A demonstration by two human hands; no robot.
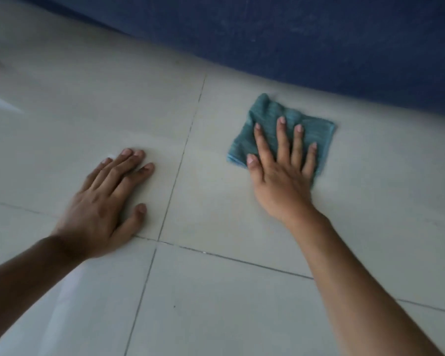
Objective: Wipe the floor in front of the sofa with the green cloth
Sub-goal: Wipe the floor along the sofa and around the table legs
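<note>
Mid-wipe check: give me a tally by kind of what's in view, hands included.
Hands: 2, the left hand flat on the bare floor, the right hand flat on the cloth
Green cloths: 1, the green cloth on the tile in front of the sofa
Sofas: 1, the blue sofa
Total: 4

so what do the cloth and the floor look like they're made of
Green cloth: soft ribbed fabric, probably microfibre, matte, folded flat under the right hand. Floor: pale glazed tiles, likely ceramic, going by the grout lines and faint sheen.
</note>
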